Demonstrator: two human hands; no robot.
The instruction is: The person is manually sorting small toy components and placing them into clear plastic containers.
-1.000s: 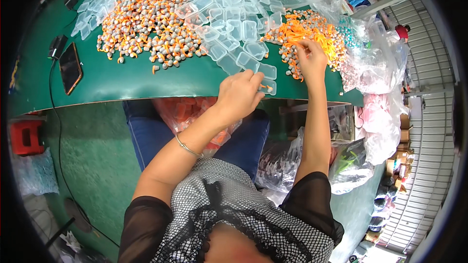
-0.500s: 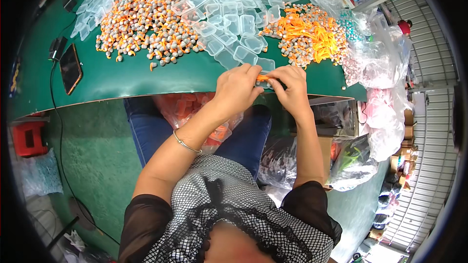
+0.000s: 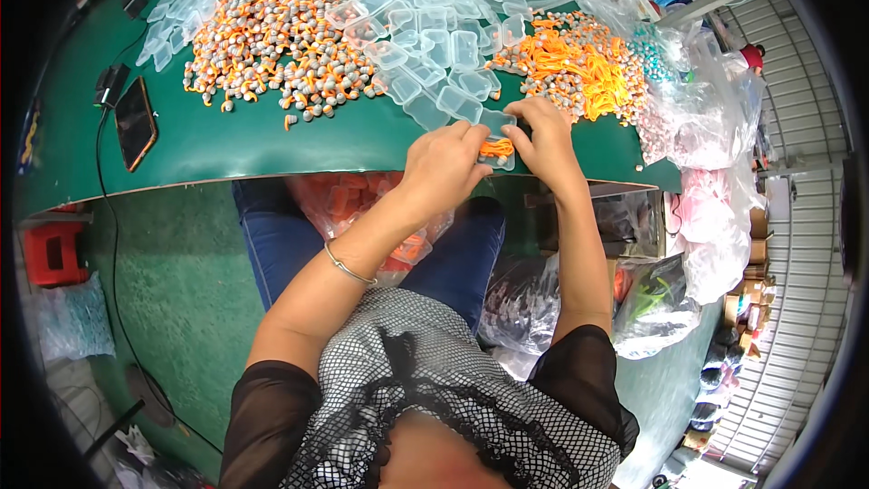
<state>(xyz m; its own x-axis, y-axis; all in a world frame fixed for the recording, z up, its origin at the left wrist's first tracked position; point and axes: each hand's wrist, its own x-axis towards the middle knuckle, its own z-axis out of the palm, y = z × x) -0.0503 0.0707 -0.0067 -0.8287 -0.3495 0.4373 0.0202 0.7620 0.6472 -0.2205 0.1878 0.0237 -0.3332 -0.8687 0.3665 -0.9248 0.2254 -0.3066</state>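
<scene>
At the table's front edge, a small clear plastic box [image 3: 497,161] stands with its lid [image 3: 499,122] raised on the far side. Inside it lies a bundled orange cord [image 3: 495,147], with small pale pieces partly visible under it. My left hand [image 3: 444,158] grips the box's left side, its fingers bent and its thumb near the front corner. My right hand [image 3: 546,140] is at the right side, fingers curled over the lid's edge and thumb close to the cord. Some fingertips are hidden behind the hands.
A heap of grey-and-orange earplugs [image 3: 272,36] covers the table's left. Several clear boxes [image 3: 434,45] spread across the middle. Orange cords [image 3: 602,86] lie among more plugs at the right, beside plastic bags [image 3: 701,109]. A phone [image 3: 136,125] lies far left; a bag of orange items [image 3: 339,204] rests between my legs.
My right hand has moved up from the cord to the box's raised lid. The orange cord, pinched between both hands before, now lies in the box. My left hand stays nearly in place.
</scene>
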